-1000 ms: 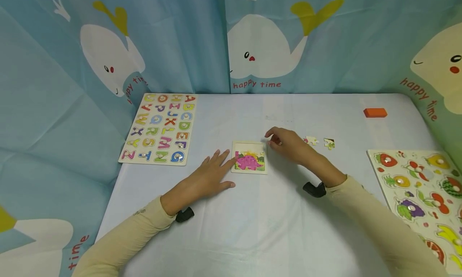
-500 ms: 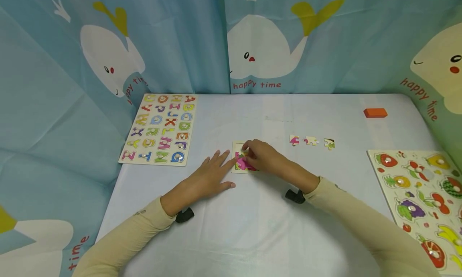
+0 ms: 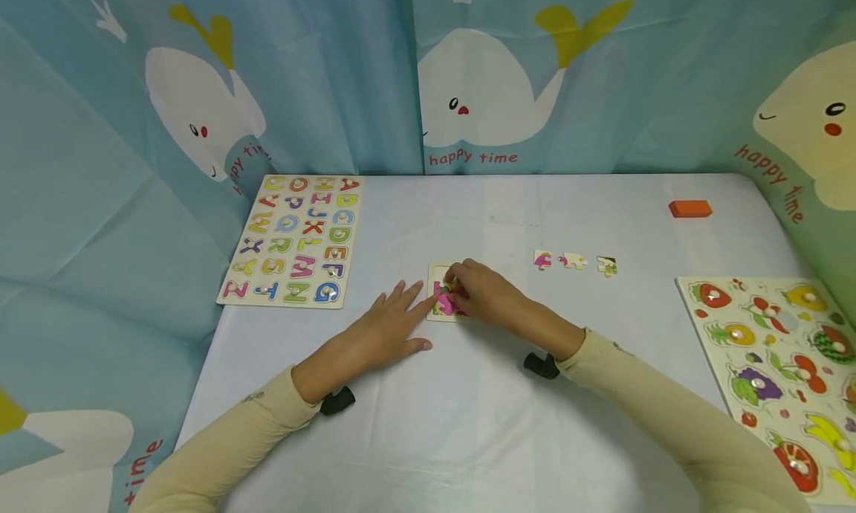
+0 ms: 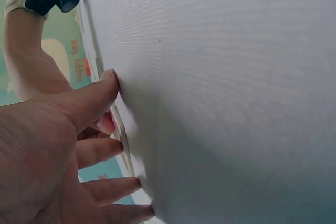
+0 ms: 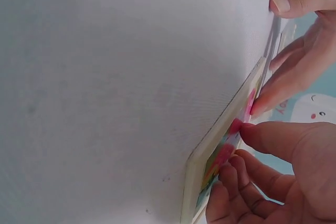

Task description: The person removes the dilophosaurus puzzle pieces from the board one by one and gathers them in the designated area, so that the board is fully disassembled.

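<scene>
At the puzzle [image 3: 444,303], right hand [image 3: 491,294] now reaches in, fingers [image 5: 265,173] narrow, hold unclear, left hand [image 3: 383,334] spread, fitting likely underway.

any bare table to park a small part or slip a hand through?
Bare table: between the letter board and puzzle tray, back to the curtain; between the loose pieces and fruit board; and in front of the tray, between the sleeves. Crowded: the tray itself, left hand at its edge, right hand over it.
</scene>
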`<action>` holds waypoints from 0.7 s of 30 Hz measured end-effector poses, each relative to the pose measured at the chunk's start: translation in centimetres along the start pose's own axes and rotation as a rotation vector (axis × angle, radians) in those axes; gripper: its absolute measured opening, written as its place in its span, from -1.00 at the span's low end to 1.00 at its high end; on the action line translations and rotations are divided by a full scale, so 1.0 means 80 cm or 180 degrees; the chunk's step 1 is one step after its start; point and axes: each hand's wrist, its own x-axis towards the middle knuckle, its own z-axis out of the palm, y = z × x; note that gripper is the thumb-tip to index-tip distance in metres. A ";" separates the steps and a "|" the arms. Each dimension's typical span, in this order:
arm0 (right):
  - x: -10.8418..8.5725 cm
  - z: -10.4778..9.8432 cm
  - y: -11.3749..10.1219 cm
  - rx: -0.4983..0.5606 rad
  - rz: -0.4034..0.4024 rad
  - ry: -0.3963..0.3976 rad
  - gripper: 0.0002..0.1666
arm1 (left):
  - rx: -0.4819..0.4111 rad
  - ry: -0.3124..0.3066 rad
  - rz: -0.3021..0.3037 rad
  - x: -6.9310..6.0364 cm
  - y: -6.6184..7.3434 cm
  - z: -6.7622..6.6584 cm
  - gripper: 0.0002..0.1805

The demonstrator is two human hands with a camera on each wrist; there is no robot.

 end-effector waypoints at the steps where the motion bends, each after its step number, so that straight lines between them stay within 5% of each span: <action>1: 0.000 0.000 0.000 -0.0017 0.0002 -0.0003 -0.65 | 0.0015 0.0001 0.0011 -0.001 0.000 0.000 -0.15; 21: -0.003 0.003 -0.003 -0.0184 -0.0102 0.0132 -0.64 | 0.0102 0.0075 0.0065 -0.012 0.000 0.004 -0.18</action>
